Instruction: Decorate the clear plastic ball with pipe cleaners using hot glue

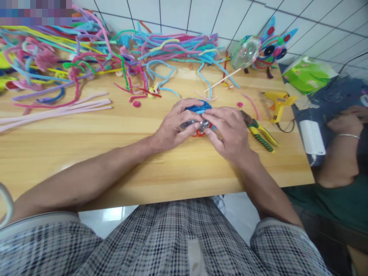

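Observation:
Between my two hands is a small clear plastic piece (204,126), perhaps part of a bottle, with blue pipe cleaner (204,106) along its far side and red trim at its near edge. My left hand (172,124) grips it from the left, thumb on the near side and fingers curled over the top. From the right, my right hand (231,130) closes on it, its fingertips pressed against the blue strip. The fingers hide much of the piece. Pliers (260,134) with green and yellow handles lie just right of my right hand.
Heaps of coloured pipe cleaners (178,46) lie along the back and left. A decorated clear bottle figure (247,51) stands at the back right, near a yellow glue gun (277,103). Pale pink stems (86,109) lie left. Another person's arm (340,153) rests beyond the table's right edge.

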{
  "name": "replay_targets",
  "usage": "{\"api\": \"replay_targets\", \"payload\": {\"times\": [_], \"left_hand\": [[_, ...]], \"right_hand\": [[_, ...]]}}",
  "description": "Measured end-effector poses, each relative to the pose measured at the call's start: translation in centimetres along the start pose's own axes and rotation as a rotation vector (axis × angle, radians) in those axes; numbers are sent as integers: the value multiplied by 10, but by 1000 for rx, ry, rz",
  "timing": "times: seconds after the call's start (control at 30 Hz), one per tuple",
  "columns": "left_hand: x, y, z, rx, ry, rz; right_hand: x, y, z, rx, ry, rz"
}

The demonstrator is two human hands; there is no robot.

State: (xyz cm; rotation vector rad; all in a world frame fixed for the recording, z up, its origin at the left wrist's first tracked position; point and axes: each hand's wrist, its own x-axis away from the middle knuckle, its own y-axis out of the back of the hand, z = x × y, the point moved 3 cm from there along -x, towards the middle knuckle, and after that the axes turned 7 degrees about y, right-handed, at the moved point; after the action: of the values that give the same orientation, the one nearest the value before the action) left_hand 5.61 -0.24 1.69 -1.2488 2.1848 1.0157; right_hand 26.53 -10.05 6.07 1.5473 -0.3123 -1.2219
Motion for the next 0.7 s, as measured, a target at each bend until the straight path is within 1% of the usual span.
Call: {"api": "replay_targets", "payload": {"times": [0.17,0.33,0.47,0.6,0.7], "left_hand": [[0,1,-2,1,-23,-13],[-1,0,-1,10,3,-13],[-1,0,-2,24,-16,-30],[-1,0,-2,44,-49,-42],[-1,1,-2,47,-49,-25]], "right_hand": [[2,-2,0,1,26,-16],[1,-2,2,27,33,-22],[0,-2,3,19,52,-32],[0,-1,2,33,52,-17],[0,-1,3,54,40,3]]}}
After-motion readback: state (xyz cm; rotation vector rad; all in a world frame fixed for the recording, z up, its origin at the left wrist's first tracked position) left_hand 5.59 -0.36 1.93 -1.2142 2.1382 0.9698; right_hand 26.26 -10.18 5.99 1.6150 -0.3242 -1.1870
